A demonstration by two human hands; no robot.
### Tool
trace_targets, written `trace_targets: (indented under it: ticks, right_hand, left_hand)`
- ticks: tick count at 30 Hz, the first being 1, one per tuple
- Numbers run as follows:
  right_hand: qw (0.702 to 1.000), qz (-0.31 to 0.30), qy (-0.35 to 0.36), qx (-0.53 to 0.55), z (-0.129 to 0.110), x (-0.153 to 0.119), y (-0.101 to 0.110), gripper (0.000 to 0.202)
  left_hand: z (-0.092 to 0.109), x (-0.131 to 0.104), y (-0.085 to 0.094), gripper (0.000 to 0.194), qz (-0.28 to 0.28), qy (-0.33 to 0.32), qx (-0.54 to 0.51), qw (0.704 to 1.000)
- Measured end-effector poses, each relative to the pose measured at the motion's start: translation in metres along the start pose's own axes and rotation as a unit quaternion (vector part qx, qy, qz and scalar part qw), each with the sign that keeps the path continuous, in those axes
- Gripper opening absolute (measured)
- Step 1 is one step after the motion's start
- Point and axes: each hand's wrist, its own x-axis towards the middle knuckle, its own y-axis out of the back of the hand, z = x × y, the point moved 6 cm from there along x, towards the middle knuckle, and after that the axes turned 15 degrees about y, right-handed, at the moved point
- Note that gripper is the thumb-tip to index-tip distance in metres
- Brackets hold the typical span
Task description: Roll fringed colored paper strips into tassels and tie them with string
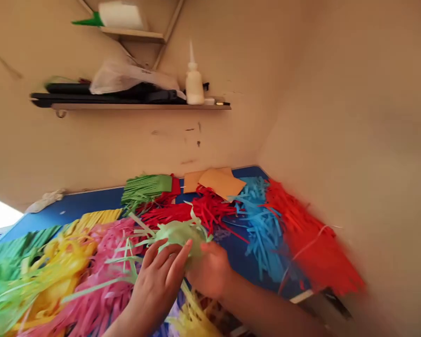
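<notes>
Both my hands are on a pale green bundle of fringed paper [180,232] over the middle of the blue table [243,252]. My left hand [161,274] grips its near left side with curled fingers. Against the right side of the bundle, my right hand [210,269] is closed on it and blurred by motion. Loose pale green strips stick out to the left and upward. Pink fringed strips [108,285] lie left of my hands, and red ones [210,206] lie just beyond them.
Yellow [68,252] and green strips [28,245] cover the left side. Blue [263,234] and orange-red strips [315,238] lie right. Brown card [222,183] and a green bundle [149,187] are at the back. A wall shelf [140,107] holds a white bottle [194,86].
</notes>
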Motion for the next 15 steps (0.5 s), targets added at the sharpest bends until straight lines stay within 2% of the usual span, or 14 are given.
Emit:
trace_targets:
  ticks: [2, 4, 6, 7, 8, 9, 10, 11, 12, 13, 14, 15]
  right_hand:
    - [0.997, 0.04, 0.066, 0.02, -0.034, -0.008, 0.028, 0.027]
    - [0.985, 0.093, 0.142, 0.003, -0.079, -0.022, 0.062, 0.028]
    - [0.964, 0.16, 0.204, -0.066, -0.131, -0.043, 0.097, 0.032]
    - [0.94, 0.207, 0.241, -0.123, -0.157, -0.057, 0.113, 0.036]
    - [0.898, 0.266, 0.289, -0.198, -0.181, -0.072, 0.127, 0.04]
    - [0.83, 0.324, 0.351, -0.288, -0.203, -0.09, 0.134, 0.043]
    - [0.747, 0.357, 0.407, -0.386, -0.215, -0.106, 0.133, 0.045]
    - [0.67, 0.351, 0.441, -0.484, -0.216, -0.116, 0.124, 0.044]
    - [0.611, 0.299, 0.45, -0.579, -0.205, -0.119, 0.111, 0.042]
    - [0.583, 0.204, 0.423, -0.664, -0.182, -0.114, 0.098, 0.039]
    - [0.588, 0.066, 0.345, -0.728, -0.147, -0.103, 0.089, 0.037]
    - [0.582, -0.071, 0.268, -0.765, -0.111, -0.095, 0.082, 0.039]
  left_hand:
    - [0.013, -0.012, -0.024, 0.03, 0.003, 0.012, -0.026, 1.0]
    - [0.021, -0.026, -0.047, 0.026, 0.003, 0.007, -0.03, 1.0]
    - [0.025, -0.041, -0.069, 0.03, -0.025, 0.003, -0.018, 1.0]
    - [0.025, -0.048, -0.08, 0.033, -0.049, 0.002, -0.011, 0.999]
    - [0.026, -0.055, -0.09, 0.036, -0.074, -0.001, -0.005, 0.997]
    - [0.028, -0.061, -0.099, 0.037, -0.096, -0.008, -0.002, 0.995]
    - [0.031, -0.067, -0.107, 0.038, -0.114, -0.017, 0.001, 0.993]
    - [0.034, -0.072, -0.114, 0.038, -0.13, -0.026, 0.004, 0.991]
    - [0.039, -0.077, -0.121, 0.038, -0.145, -0.033, 0.007, 0.989]
    - [0.043, -0.081, -0.127, 0.038, -0.163, -0.035, 0.011, 0.986]
    - [0.047, -0.085, -0.132, 0.037, -0.181, -0.035, 0.014, 0.983]
    - [0.052, -0.089, -0.136, 0.036, -0.196, -0.034, 0.016, 0.98]
